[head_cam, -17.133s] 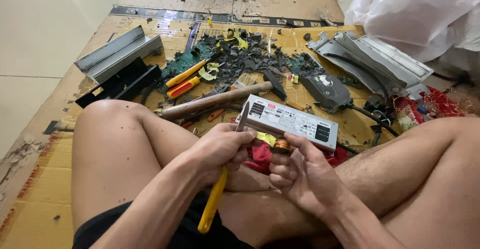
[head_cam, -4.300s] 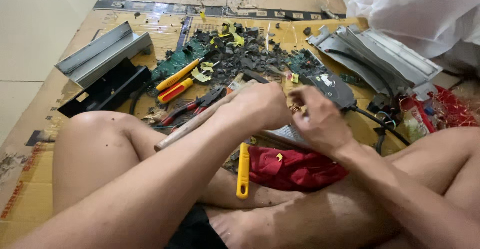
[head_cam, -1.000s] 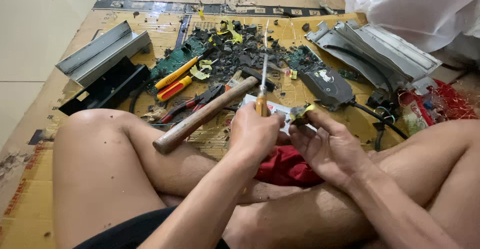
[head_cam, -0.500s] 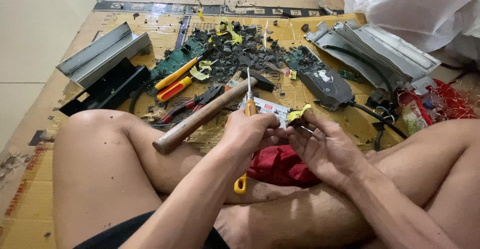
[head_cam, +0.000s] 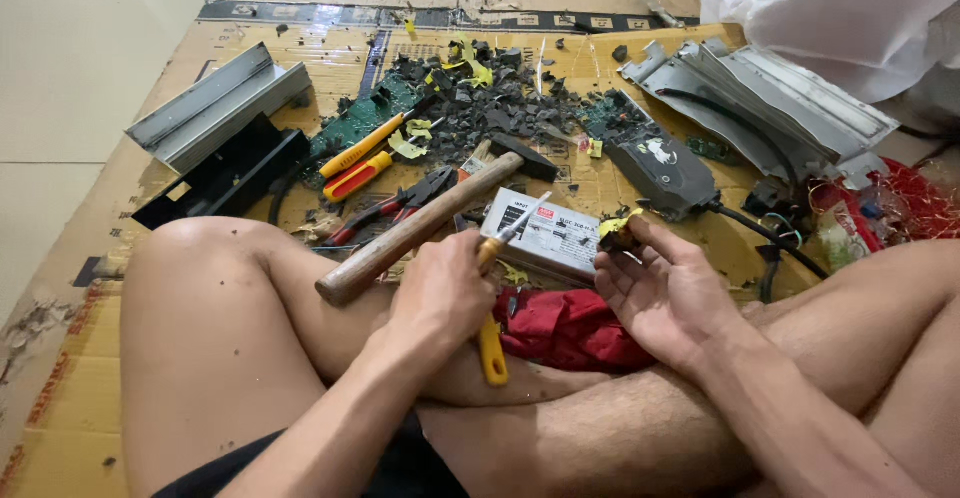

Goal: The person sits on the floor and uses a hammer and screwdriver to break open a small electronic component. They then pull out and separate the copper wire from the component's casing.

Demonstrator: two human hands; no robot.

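I sit cross-legged on cardboard (head_cam: 70,398). My left hand (head_cam: 440,293) grips a yellow-handled screwdriver (head_cam: 490,338), its metal shaft (head_cam: 525,216) pointing up and right over a silver metal power-supply box (head_cam: 545,238). My right hand (head_cam: 665,293) is held palm up beside that box, pinching a small dark part with yellow tape (head_cam: 615,230) at its fingertips. A red cloth (head_cam: 565,328) lies on my legs under both hands. A wooden-handled hammer (head_cam: 420,228) rests just left of my left hand.
Ahead lie a heap of dark broken parts (head_cam: 490,108), green circuit boards, two yellow and orange screwdrivers (head_cam: 360,153) and red pliers (head_cam: 395,203). Grey metal housings sit at left (head_cam: 215,103) and right (head_cam: 770,93). A black adapter (head_cam: 665,173) and white plastic bag (head_cam: 850,13) are at right.
The screwdriver shaft has tipped from nearly upright to lean right, towards the box. My right hand has opened palm up with the small taped part at its fingertips.
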